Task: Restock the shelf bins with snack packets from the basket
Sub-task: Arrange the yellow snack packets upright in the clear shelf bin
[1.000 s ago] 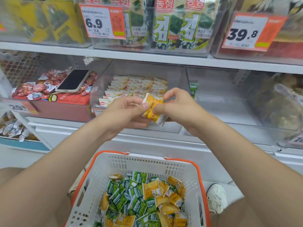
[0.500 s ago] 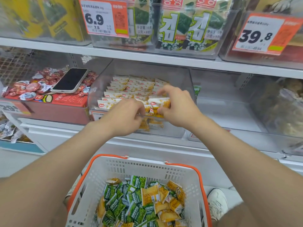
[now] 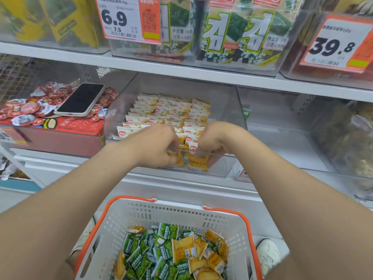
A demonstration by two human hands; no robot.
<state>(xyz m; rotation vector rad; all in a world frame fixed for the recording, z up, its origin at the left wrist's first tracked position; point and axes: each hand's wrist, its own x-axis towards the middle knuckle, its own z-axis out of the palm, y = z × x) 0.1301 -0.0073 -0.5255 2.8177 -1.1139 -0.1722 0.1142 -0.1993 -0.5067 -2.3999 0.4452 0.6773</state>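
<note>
Since the earlier frame, both hands have dropped from above the rim into the front of the clear bin [image 3: 228, 102]. The left hand [image 3: 153, 146] and right hand [image 3: 218, 138] are curled, with fingers closed on the front-row yellow packets [image 3: 198, 162]. Count: two hands, one bin being filled, one basket [image 3: 161, 213], one phone [image 3: 80, 100]. The packets are too many to count.

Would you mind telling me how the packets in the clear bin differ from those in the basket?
The bin packets stand in neat rows inside the clear bin, all yellow and white. The basket packets lie heaped loosely in the white basket, green mixed with yellow. Both are small sealed snack packets.
</note>
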